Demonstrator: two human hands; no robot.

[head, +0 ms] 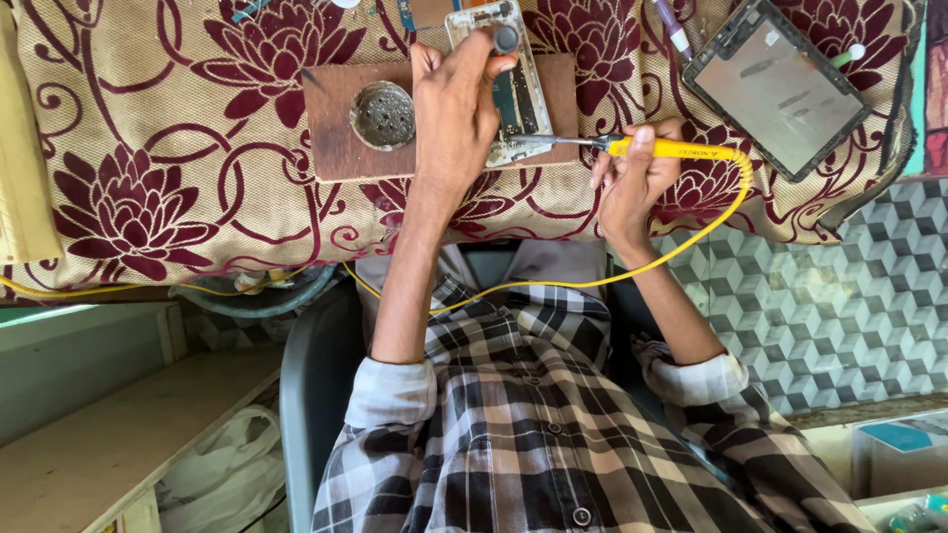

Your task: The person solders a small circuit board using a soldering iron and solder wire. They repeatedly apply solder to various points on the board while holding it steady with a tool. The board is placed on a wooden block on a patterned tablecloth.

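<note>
My left hand [454, 114] rests over an opened phone [521, 99] with its circuit board showing, and pinches a small dark cylindrical tool [506, 39] at its fingertips. My right hand [632, 183] grips a yellow-handled soldering iron [681, 149] whose metal tip points left and touches the phone's lower edge. The phone lies on a brown wooden board [331, 148]. A round metal tin [383, 115] sits on the board just left of my left hand. The iron's yellow cable [553, 284] loops down across my lap.
A floral maroon-and-cream cloth [148, 148] covers the table. A tablet with a grey screen [777, 87] lies at the upper right, with a purple pen-like tool [671, 28] beside it. A wooden shelf [118, 444] with a white plastic bag [232, 474] sits at the lower left.
</note>
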